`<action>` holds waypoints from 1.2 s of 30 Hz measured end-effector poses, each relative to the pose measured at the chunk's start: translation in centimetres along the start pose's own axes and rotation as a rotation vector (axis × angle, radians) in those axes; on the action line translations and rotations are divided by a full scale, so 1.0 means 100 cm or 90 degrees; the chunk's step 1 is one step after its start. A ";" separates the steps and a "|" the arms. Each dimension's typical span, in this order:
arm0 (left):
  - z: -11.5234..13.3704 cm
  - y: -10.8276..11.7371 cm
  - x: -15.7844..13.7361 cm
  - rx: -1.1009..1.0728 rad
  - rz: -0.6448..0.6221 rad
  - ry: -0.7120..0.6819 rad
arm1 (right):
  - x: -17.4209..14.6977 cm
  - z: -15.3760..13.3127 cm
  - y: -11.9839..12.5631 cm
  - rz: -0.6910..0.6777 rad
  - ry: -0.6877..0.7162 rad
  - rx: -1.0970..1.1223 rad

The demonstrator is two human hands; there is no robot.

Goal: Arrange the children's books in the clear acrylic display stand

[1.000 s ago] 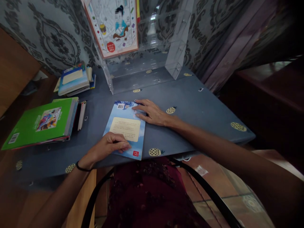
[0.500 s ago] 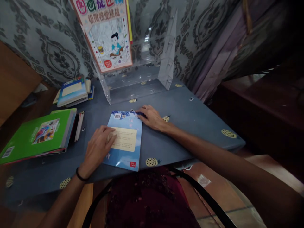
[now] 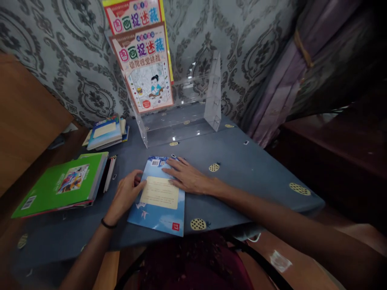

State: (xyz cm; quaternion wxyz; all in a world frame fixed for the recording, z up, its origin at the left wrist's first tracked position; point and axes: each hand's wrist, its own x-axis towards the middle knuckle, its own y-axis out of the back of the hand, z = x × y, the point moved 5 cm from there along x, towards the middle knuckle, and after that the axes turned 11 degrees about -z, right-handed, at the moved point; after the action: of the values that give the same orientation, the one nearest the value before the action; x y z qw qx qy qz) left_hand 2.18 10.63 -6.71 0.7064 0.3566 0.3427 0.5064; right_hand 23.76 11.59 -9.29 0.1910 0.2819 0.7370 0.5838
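A blue softcover book (image 3: 163, 219) lies flat on the cloth-covered table in front of me, with a pale yellow text panel and a barcode on its upturned cover. My right hand (image 3: 189, 176) rests flat across its upper right part, fingers stretched out over the cover. At the book's left edge is my left hand (image 3: 128, 193), its fingers loosely bent and the thumb apart from them, the thumb tip touching the cover. A black band circles the left wrist.
Behind the book stands a clear acrylic rack (image 3: 213, 96), holding picture books (image 3: 148, 72) on its left side. To the left lie a green book (image 3: 48, 189) atop a stack and a smaller book pile (image 3: 104, 139). A purple curtain (image 3: 281, 88) hangs at right.
My right hand has slid from the book's upper right corner onto its cover. The left hand has drawn back from the text panel to the left edge. My view has tilted up.
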 end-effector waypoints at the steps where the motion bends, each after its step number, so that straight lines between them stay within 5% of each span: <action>1: 0.001 -0.001 0.000 0.023 0.004 -0.005 | 0.000 -0.006 -0.001 -0.022 0.001 -0.003; 7: 0.003 -0.011 -0.004 0.160 0.049 -0.051 | -0.003 -0.027 -0.001 -0.065 0.066 0.025; 17: 0.011 -0.010 -0.011 0.222 0.023 0.020 | -0.038 0.023 -0.002 0.039 -0.049 -0.004; 22: 0.017 -0.005 -0.005 0.212 -0.011 0.050 | -0.060 -0.013 -0.007 0.030 0.070 0.042; 29: 0.013 -0.001 0.005 0.182 -0.042 0.072 | -0.070 -0.067 -0.009 -0.114 0.179 0.134; 36: 0.017 -0.009 -0.005 0.253 0.035 0.023 | -0.056 -0.087 -0.002 -0.164 0.221 0.182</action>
State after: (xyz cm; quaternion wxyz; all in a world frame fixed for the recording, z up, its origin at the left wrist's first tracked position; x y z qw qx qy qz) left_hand 3.93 9.63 -6.58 0.6019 0.4893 0.4384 0.4540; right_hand 22.70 1.44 -7.57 0.0928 0.1054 0.8634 0.4845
